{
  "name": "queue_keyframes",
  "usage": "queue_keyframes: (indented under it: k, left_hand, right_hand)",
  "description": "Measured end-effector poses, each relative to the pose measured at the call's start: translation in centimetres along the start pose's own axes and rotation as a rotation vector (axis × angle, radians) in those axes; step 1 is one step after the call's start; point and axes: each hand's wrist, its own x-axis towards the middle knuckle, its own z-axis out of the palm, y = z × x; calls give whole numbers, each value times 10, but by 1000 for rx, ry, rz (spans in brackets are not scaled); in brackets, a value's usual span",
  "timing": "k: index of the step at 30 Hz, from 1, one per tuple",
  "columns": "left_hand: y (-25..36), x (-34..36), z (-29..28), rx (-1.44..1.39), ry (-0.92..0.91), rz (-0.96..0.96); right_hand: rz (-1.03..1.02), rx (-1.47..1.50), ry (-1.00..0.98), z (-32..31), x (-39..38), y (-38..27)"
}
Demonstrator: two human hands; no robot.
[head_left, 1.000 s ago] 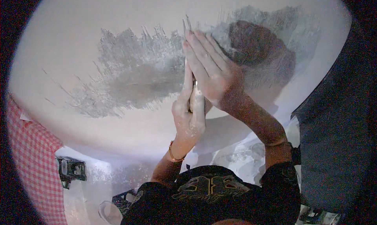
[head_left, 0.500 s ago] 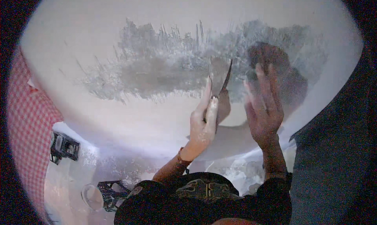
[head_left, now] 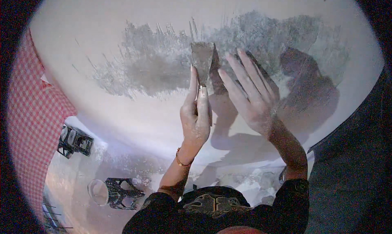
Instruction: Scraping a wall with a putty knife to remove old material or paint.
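Note:
A large, curved white surface [head_left: 163,115] spreads before me, with a long rough grey patch [head_left: 147,72] across its middle. My left hand [head_left: 195,119] is closed around a putty knife [head_left: 203,56]. Its broad, grey-smeared blade points away from me, over the patch, with the flat face in sight; most of the handle is hidden in my grip. To the right, my right hand [head_left: 254,99] is open and holds nothing, its whitened fingers extended and slightly apart over the patch's lower edge. Whether its fingertips touch the surface I cannot tell. My shadows fall to the right of both hands.
Red-and-white checked cloth [head_left: 36,119] hangs along the left side, dark fabric [head_left: 347,172] along the right. Below the surface, on the smeared floor, are a black open-framed object [head_left: 124,193], a clear round rim [head_left: 98,192] beside it and another black object [head_left: 75,141].
My left hand has shifted left, and the knife has turned from edge-on to show its blade's face. My right hand has moved left, closer to the knife. The whole view has shifted slightly.

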Motion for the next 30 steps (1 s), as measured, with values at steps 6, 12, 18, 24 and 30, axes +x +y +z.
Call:
queue_keyframes:
  k: [6,12,18,24,30]
  left_hand:
    - [-1,3,-4,-2,-84,-14]
    - [-4,10,-13,-5,-109,93]
    - [-7,13,-27,-17,-215,83]
    - [-14,25,-31,13,-206,175]
    - [-17,33,-40,98,-346,-4]
  right_hand:
    - [-13,-92,-43,20,33,-11]
    - [-33,-153,-73,33,39,-20]
    - [-25,-153,-49,42,49,-29]
    - [50,-121,1,58,50,-32]
    - [95,-106,20,53,66,-36]
